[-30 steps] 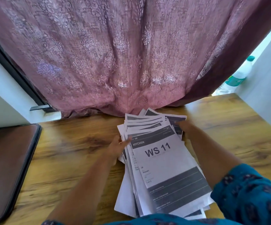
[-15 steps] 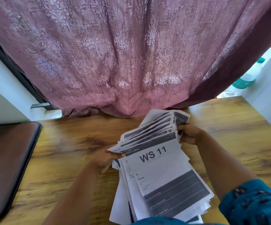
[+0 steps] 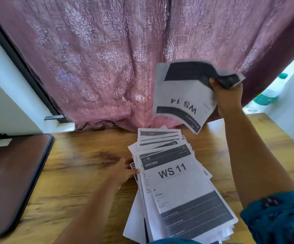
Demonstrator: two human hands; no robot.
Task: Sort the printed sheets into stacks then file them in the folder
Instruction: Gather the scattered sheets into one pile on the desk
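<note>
A loose pile of printed sheets (image 3: 176,187) lies fanned on the wooden table (image 3: 82,173), its top page reading "KITCHEN WS 11". My left hand (image 3: 123,171) rests against the pile's left edge, fingers on the sheets. My right hand (image 3: 228,95) is raised above the table's far side and grips the corner of one sheet marked "WS 14" (image 3: 183,95), which hangs upside down in front of the curtain. A dark brown folder (image 3: 10,176) lies shut at the left of the table.
A mauve patterned curtain (image 3: 125,59) hangs along the table's far edge. A plastic bottle with a green cap (image 3: 271,90) stands behind the curtain at the right. White walls close in on both sides.
My right hand has pulled one sheet out of the pile's far end and lifted it high above the table. The pile has settled flat again and my left hand stays at its left edge.
</note>
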